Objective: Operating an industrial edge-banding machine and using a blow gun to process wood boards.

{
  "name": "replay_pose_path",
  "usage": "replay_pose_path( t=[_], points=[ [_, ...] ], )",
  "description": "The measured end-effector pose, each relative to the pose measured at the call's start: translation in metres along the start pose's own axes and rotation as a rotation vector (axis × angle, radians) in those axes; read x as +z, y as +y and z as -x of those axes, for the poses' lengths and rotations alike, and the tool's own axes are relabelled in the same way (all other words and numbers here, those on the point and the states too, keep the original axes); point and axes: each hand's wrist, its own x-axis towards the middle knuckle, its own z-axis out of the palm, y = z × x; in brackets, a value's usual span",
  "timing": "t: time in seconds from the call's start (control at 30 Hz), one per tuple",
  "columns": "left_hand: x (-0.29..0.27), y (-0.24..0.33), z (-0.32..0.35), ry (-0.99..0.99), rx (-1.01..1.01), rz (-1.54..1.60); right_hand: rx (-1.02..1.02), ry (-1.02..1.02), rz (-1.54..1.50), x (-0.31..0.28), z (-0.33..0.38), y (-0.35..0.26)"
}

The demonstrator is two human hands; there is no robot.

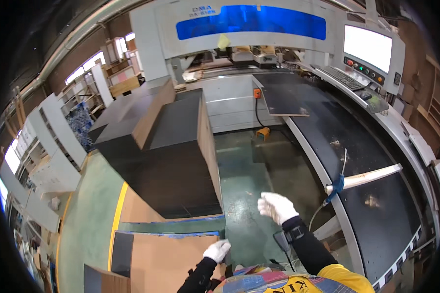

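My left hand [217, 250], in a white glove, hangs low beside a flat stack of brown panels [168, 259] with a dark strip along its left side. Its fingers look loosely bent, with nothing seen in them. Ahead and to the right, my white-gloved right hand [277, 207] hovers above the green floor, fingers apart and empty. Beyond my left hand rises a tall stack of dark boards [176, 178]. A dark panel [281, 95] lies at the far end of the black bed [337, 127] on my right. Neither hand touches any board.
A large grey machine [156, 41] with a blue window stands ahead. Right of it are a monitor [368, 46] and keyboard [344, 77]. A blue air gun [335, 185] with a hose rests by a wooden strip [376, 176] across the bed. A yellow foot pedal [263, 132] sits on the floor.
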Motion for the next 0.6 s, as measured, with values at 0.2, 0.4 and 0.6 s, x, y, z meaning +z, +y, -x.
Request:
replay_pose_path(
  t=[0.2, 0.4, 0.6],
  points=[
    [-0.051, 0.117, -0.197, -0.117, 0.254, 0.206, -0.079, 0.190, -0.353, -0.058, -0.177, -0.090],
    [-0.063, 0.138, -0.400, -0.230, 0.243, 0.320, -0.219, 0.280, -0.536, -0.121, -0.390, -0.129],
    [-0.115, 0.197, -0.553, -0.208, 0.230, 0.434, -0.276, 0.401, -0.736, -0.146, -0.543, -0.180]
  ],
)
